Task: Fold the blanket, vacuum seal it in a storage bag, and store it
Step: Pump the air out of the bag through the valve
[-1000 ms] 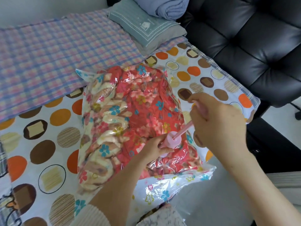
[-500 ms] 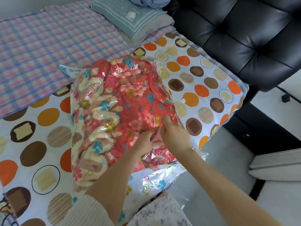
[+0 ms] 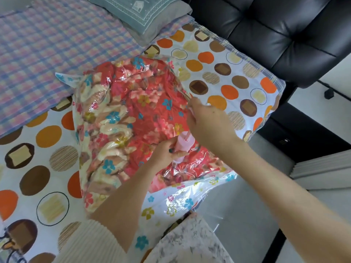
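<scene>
Your left hand (image 3: 167, 152) grips the base of the pink plastic pump (image 3: 185, 142), a stubby cylinder standing on the crinkled clear storage bag (image 3: 121, 130) near the bed's (image 3: 247, 76) right edge. Its thin rod slants up to your right hand (image 3: 208, 124), clenched round the handle. The red floral blanket (image 3: 152, 103) bulges inside.

red floral blanket (image 3: 144, 111) inside clear storage bag (image 3: 190, 202) on the bed — pink pump (image 3: 185, 143) on top.

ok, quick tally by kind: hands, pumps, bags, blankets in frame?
hands: 2, left hand, right hand
pink pump: 1
storage bag: 1
blanket: 1, inside the bag
total: 5
</scene>
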A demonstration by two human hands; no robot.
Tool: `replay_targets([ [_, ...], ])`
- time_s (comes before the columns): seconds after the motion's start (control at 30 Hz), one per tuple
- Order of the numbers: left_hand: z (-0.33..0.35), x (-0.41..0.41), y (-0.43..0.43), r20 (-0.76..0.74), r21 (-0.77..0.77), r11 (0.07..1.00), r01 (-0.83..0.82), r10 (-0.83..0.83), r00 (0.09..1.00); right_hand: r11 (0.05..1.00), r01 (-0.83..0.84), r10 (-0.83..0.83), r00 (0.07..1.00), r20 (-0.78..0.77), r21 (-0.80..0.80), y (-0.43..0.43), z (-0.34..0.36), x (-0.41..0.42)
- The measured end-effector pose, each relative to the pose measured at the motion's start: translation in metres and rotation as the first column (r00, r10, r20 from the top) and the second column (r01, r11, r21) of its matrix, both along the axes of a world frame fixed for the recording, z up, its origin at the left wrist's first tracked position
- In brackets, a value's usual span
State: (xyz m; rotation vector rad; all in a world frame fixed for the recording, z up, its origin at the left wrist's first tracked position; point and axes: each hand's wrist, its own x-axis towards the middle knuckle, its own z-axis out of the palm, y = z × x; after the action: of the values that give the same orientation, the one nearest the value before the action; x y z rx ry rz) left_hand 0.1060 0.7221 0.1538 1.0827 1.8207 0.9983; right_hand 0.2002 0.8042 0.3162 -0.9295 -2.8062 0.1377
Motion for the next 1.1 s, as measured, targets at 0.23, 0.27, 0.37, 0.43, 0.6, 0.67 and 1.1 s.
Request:
replay_targets([
  [0.23,-0.006,0.002,-0.002,-0.006,-0.043,0.999,0.026,-0.027,1.000,0.984,0.178,-0.178,0.984,0.029,0.004,-0.032,-0.054,0.005],
  [0.27,-0.005,0.003,-0.003,-0.012,-0.042,0.999,0.025,-0.025,1.000,0.987,0.163,-0.163,0.987,0.005,0.013,-0.028,-0.053,0.005],
  [0.37,0.001,-0.001,-0.001,-0.012,-0.018,0.999,0.032,-0.032,0.999,0.996,0.091,-0.084,0.958,-0.273,0.012,-0.013,-0.005,0.009],
  [0.43,0.004,-0.003,0.001,-0.019,-0.020,0.999,0.045,-0.045,0.999,0.976,0.198,-0.143,0.894,-0.424,0.088,-0.008,0.026,0.009],
  [0.6,0.001,0.001,-0.002,-0.026,-0.070,0.996,0.059,-0.061,0.998,0.975,0.213,-0.217,0.974,-0.067,-0.054,-0.030,-0.050,0.007],
  [0.67,0.002,-0.001,-0.004,-0.026,-0.056,0.997,0.046,-0.047,0.999,0.990,0.141,-0.142,0.988,-0.066,-0.023,-0.020,-0.044,0.006],
  [1.1,0.004,0.000,0.000,-0.023,-0.048,0.998,0.038,-0.039,0.999,0.988,0.126,-0.144,0.964,-0.225,-0.092,-0.009,0.002,0.015],
])
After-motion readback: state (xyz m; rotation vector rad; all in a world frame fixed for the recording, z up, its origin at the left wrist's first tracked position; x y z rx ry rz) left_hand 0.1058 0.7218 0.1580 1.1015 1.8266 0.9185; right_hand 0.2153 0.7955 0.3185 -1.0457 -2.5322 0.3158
